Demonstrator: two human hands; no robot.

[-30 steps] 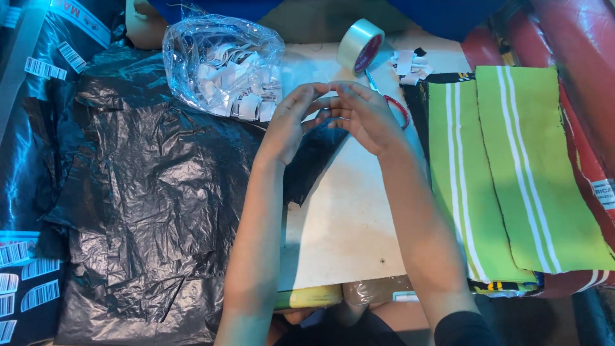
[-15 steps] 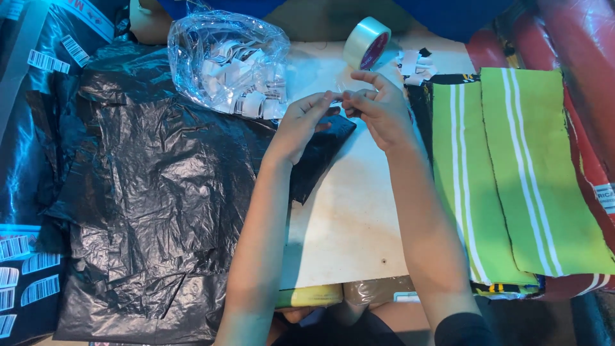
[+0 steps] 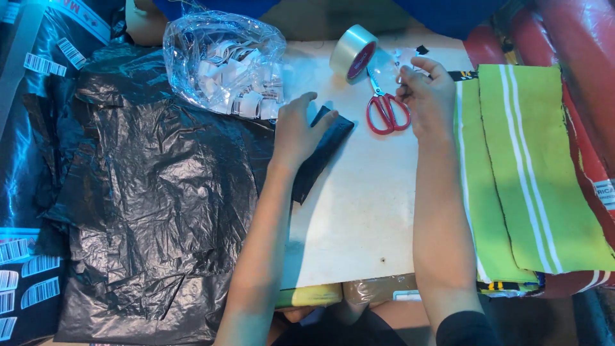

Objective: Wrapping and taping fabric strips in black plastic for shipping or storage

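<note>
My left hand (image 3: 296, 128) lies flat, fingers spread, on the folded corner (image 3: 328, 140) of a large black plastic bag (image 3: 160, 186). Off to the right, my right hand (image 3: 428, 96) is raised a little, its fingertips pinched on a clear strip of tape (image 3: 387, 62). The strip seems to run back to the tape roll (image 3: 351, 54), which stands on edge at the back of the white board (image 3: 359, 211). Red-handled scissors (image 3: 387, 110) lie between my two hands, just left of the right one.
A clear plastic bag (image 3: 224, 61) full of small white folded labels sits behind the left hand. Green cloth pieces with white stripes (image 3: 532, 166) are stacked at the right, next to red rolls (image 3: 576, 38). Another person's arm (image 3: 144, 22) shows at the back left.
My hands, pinched together near the tape roll, have parted. The right moved right drawing the tape out; the left dropped onto the black bag's corner. The scissors are now uncovered.
</note>
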